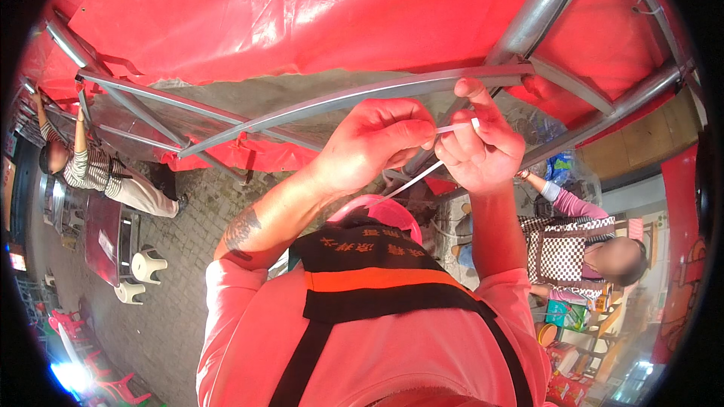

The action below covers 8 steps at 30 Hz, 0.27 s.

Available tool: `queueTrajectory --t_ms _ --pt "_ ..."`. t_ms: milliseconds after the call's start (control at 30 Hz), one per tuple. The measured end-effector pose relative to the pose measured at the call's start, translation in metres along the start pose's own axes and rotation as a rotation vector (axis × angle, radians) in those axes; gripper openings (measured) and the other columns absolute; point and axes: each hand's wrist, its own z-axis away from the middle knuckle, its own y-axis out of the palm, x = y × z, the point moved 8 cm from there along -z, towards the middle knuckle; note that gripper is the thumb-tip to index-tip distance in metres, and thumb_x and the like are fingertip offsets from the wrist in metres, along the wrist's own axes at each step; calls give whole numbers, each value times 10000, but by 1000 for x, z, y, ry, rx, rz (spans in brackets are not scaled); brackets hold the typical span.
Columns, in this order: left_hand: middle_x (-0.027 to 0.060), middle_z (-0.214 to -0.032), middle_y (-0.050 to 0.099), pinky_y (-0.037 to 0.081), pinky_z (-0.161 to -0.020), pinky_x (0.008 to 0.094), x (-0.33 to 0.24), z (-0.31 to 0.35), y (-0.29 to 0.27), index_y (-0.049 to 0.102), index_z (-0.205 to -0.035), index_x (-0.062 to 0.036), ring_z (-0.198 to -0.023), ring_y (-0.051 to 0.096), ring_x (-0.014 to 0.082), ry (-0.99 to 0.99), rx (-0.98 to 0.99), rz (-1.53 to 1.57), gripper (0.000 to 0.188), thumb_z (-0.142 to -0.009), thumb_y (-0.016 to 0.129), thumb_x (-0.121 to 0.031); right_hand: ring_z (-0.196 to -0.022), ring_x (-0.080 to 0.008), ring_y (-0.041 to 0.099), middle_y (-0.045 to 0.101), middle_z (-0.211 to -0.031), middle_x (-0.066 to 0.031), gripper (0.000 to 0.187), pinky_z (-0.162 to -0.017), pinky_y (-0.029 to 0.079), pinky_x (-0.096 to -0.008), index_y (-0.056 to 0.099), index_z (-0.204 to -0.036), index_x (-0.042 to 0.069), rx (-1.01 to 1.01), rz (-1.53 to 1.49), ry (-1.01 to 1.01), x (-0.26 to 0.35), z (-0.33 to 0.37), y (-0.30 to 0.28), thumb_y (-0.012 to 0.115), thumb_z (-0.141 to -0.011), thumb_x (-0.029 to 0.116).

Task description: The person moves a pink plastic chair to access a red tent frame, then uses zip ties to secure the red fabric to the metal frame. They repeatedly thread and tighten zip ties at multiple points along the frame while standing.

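Both my hands are raised close together just below a grey metal bar point(302, 111) of a folding canopy frame. Between them runs a thin white cable tie point(413, 182), its long tail hanging down towards my apron. Thumb and fingers of my left hand point(381, 136) pinch the strip. My right hand point(483, 143) is curled around the end with the small square head, one fingertip up near the bar. Red tarpaulin point(264, 22) spreads over the frame above. Whether the tie loops round anything is hidden by my hands.
At left a person in a striped top point(90, 166) reaches up to the frame, near a dark red table point(102, 237) and white stools point(147, 265). Right, a person in a checkered apron point(558, 249) extends an arm. Below my hands is a pink tub point(396, 213).
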Motion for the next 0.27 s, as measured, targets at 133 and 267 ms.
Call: queueTrajectory --t_ms 133,267 --pt "-52 -684 480 285 -551 232 -3 5 2 671 -913 -24 -623 394 32 38 9 -31 187 -1008 619 -176 -510 -114 357 446 -596 -34 457 -564 289 -301 412 -1412 -19 -4 32 -2 -4 1 4 525 -984 93" --pt "-26 -763 526 276 -533 234 -10 20 3 642 -931 -14 -613 389 45 49 34 -64 169 -1008 611 -160 -518 -119 374 474 -606 -44 468 -568 300 -308 409 -1414 -19 -43 99 -13 -14 3 16 543 -981 100"
